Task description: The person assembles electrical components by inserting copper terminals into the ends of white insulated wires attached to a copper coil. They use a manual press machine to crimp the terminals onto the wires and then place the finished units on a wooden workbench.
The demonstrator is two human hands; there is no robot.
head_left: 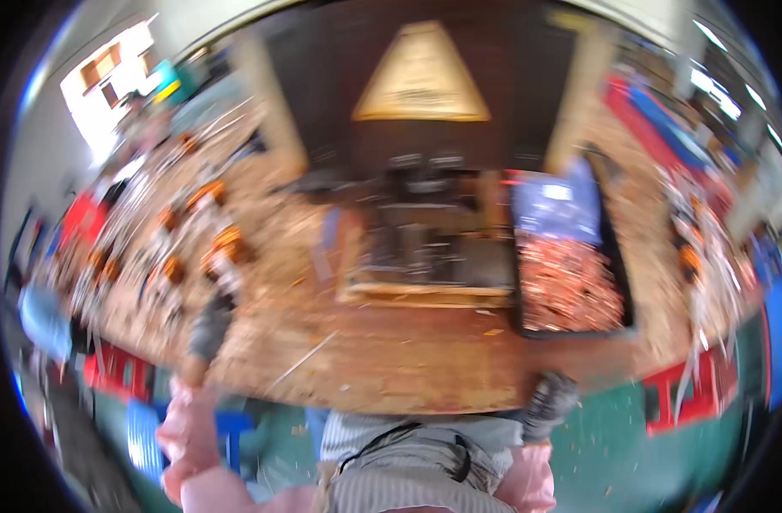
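- The picture is blurred by motion, so fine detail is lost.
- I stand at the near edge of a wooden bench, looking down on it.
- My left hand, in a grey glove, reaches over the left part of the bench. Its fingers look curled, but I cannot tell how tightly, or whether it holds anything.
- Just beyond that hand, on the bench, lies a scatter of orange-and-white parts among thin pale sticks.
- My right hand, also in a grey glove, rests at the bench's near edge, right of my body. It looks loosely closed; I cannot tell if it grips anything.
- Both sleeves are pink.
- At the middle of the bench stands a dark machine on a pale base.
- Right of the machine sits a black tray filled with small reddish pieces, with a blue sheet at its far end.
- Red crates stand below the bench, on a green floor.
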